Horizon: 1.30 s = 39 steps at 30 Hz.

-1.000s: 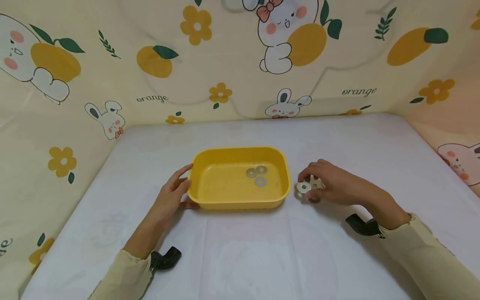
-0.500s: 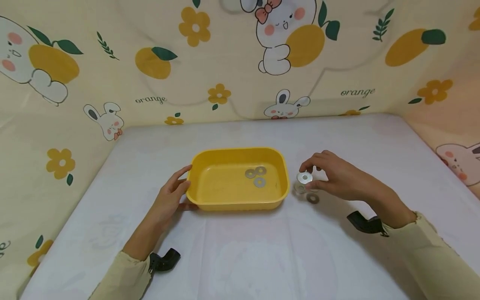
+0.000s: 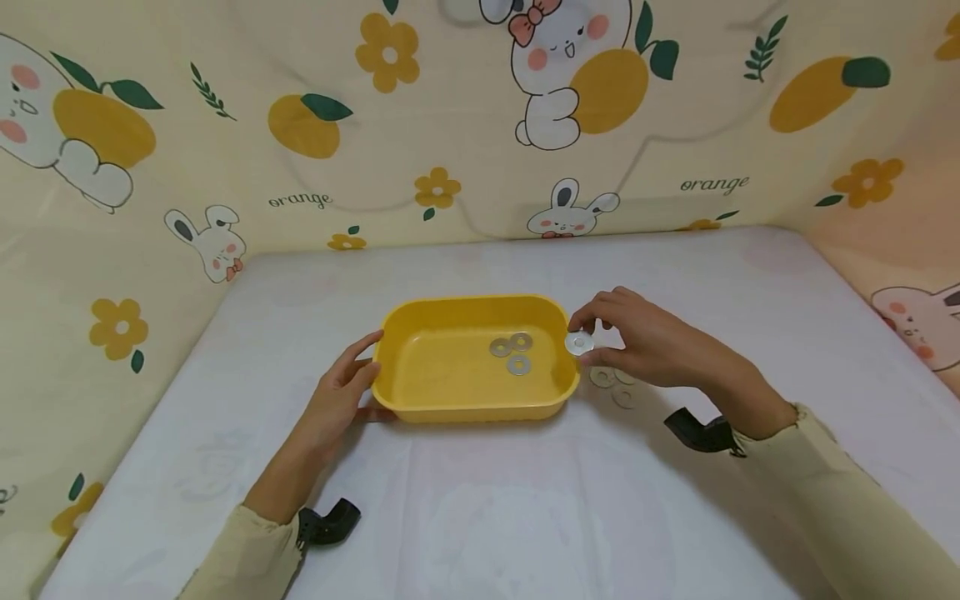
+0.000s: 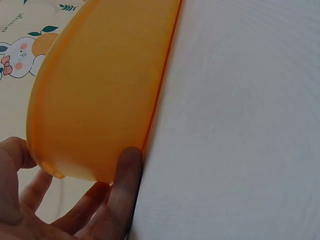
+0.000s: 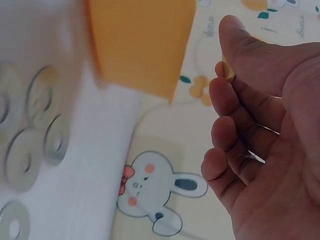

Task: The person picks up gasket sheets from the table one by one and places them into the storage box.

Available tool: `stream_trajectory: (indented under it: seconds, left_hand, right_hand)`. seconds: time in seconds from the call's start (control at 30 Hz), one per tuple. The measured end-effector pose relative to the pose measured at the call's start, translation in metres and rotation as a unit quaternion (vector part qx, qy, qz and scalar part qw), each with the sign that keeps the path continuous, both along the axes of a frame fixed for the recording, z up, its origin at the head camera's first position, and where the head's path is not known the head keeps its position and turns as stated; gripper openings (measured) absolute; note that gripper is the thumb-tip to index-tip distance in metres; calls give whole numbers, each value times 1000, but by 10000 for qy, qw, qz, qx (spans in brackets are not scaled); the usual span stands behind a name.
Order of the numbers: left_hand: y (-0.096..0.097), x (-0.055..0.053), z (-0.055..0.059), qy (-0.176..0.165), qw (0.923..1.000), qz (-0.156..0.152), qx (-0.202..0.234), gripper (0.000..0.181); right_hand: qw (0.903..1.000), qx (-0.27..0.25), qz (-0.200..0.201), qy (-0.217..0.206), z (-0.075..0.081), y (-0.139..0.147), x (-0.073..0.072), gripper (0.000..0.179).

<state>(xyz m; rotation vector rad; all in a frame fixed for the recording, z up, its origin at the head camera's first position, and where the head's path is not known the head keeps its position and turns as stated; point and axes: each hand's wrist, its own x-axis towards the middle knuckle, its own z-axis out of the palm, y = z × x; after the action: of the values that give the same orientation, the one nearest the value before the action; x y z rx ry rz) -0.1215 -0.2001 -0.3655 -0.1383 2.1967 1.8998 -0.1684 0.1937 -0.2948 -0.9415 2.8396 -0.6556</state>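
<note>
A yellow plastic tray (image 3: 450, 367) sits on the table, with three flat metal washers (image 3: 518, 365) lying in its right half. My left hand (image 3: 341, 387) rests against the tray's left end; in the left wrist view its fingers and thumb touch the outside of the wall (image 4: 100, 100). Between thumb and fingertips my right hand (image 3: 633, 337) pinches a metal washer (image 3: 579, 342) at the tray's right rim. In the right wrist view the held washer is mostly hidden by the hand (image 5: 270, 115). Several more washers (image 3: 602, 377) lie on the table below that hand.
A white cloth covers the table (image 3: 480, 500). Behind and at the sides hangs a cream curtain (image 3: 480, 125) printed with rabbits and oranges. Loose washers (image 5: 24, 160) lie close together beside the tray's right end. Each wrist carries a black camera mount (image 3: 327, 523).
My right hand has lifted a washer off the group on the table and carried it left to the tray's right rim. The left hand stays at the tray's left end.
</note>
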Motion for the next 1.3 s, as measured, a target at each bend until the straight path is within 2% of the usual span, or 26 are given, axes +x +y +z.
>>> stream_trajectory:
  seconds: [0.43, 0.87, 1.1, 1.3]
  left_hand:
    - [4, -3, -3, 20, 10000, -20, 41, 48]
    - [2, -3, -3, 126, 9999, -44, 83, 48]
    - [0, 0, -2, 6, 10000, 46, -34, 48]
    - [0, -1, -2, 5, 10000, 11, -56, 48]
  right_hand:
    - [9993, -130, 304, -180, 17, -35, -10, 33]
    - [9971, 37, 655, -387, 25, -71, -24, 33]
    - [9951, 235, 783, -561, 24, -89, -34, 35]
    - [9924, 180, 1133, -453, 19, -103, -48, 31]
